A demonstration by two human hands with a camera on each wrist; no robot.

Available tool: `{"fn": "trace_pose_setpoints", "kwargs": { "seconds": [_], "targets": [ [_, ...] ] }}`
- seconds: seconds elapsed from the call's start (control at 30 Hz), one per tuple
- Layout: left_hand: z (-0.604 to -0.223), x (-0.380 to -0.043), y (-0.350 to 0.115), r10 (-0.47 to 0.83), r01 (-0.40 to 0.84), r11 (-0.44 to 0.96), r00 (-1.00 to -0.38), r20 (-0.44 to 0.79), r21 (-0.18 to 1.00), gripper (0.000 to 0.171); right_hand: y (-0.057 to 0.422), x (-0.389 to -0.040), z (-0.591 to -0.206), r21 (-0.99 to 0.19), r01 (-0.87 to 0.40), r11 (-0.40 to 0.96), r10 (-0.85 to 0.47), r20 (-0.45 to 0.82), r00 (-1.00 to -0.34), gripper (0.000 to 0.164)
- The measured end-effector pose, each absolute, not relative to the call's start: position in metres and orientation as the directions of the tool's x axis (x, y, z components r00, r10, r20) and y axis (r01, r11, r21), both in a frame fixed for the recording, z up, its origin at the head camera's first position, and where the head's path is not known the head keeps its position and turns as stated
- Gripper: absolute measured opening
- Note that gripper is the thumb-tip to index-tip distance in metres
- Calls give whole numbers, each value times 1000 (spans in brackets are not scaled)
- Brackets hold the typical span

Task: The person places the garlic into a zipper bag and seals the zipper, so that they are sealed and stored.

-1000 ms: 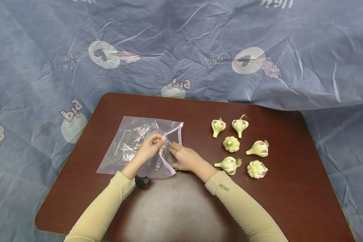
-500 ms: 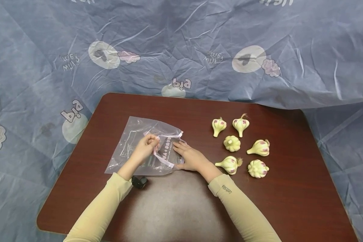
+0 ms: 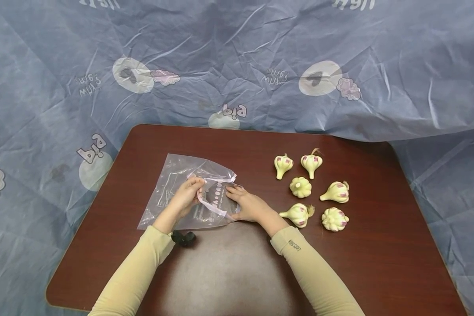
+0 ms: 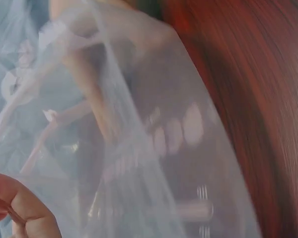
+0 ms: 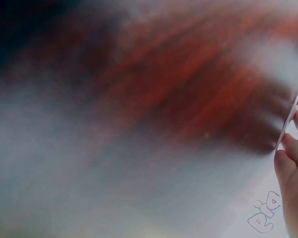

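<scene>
A clear zip bag [image 3: 158, 193] with a pale lilac band along its mouth lies on the table, the mouth facing right. My left hand [image 3: 186, 196] pinches the upper layer at the band and holds it up, so the mouth gapes. In the left wrist view, the thumb and fingers of the left hand [image 4: 27, 208] press together beside the raised film. My right hand [image 3: 248, 205] rests on the lower layer at the mouth, fingers extended. At the edge of the right wrist view, fingertips of the right hand [image 5: 294, 163] show against the tabletop.
Several garlic bulbs [image 3: 300, 187] lie in a loose group on the right half of the brown table [image 3: 379, 245]. The black wrist camera [image 3: 183, 238] sits under the left wrist. A blue-grey printed cloth [image 3: 237, 57] hangs behind the table.
My left hand has drawn the upper layer leftward, and the bag's mouth gapes wider. My right hand has shifted slightly right, and the bag's left edge has slid right. The garlic has stayed put.
</scene>
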State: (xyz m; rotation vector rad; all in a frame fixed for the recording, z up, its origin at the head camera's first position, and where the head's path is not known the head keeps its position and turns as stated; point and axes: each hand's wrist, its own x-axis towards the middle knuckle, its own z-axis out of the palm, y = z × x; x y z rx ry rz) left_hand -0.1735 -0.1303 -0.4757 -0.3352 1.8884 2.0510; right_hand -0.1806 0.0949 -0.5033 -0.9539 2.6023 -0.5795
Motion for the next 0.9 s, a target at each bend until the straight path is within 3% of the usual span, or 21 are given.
{"fn": "trace_pose_setpoints", "kwargs": {
  "seconds": [0.17, 0.47, 0.67, 0.9],
  "targets": [
    [-479, -174, -122, 108, -411, -156, -911, -398, 898, 9, 96, -179, -505, -476, -528, 703, -654, -143, -743, 84],
    [-474, -179, -100, 100, -345, 69, -931, -350, 936, 20, 99, -178, -493, -469, -554, 688, -643, -41, -765, 74],
    [-473, -180, -97, 88, -364, 94, -924, -372, 927, 24, 102, -178, -477, -473, -583, 661, -641, 49, -766, 58],
    [-472, -183, -95, 77, -376, 63, -922, -380, 925, 22, 114, -172, -447, -480, -493, 725, -522, 82, -849, 47]
  ]
}}
